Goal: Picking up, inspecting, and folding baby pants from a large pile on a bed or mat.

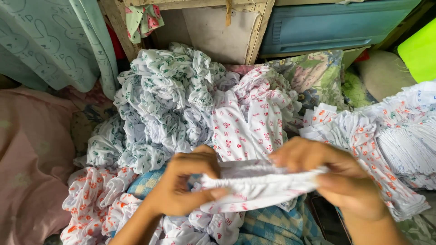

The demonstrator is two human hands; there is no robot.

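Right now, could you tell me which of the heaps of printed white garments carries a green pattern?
The big crumpled heap at the upper middle-left, beyond the left hand; the other heaps show red or orange prints.

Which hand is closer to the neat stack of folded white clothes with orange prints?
The right hand. It grips the white garment with red prints just beside the neat stack of folded white orange-printed clothes on the right. The left hand grips the garment's other end, farther away.

I count two hands, my left hand [181, 183] and right hand [338, 177], on one white garment [259, 183]. Behind that garment: one green-printed heap [163, 100], one red-printed heap [254, 113].
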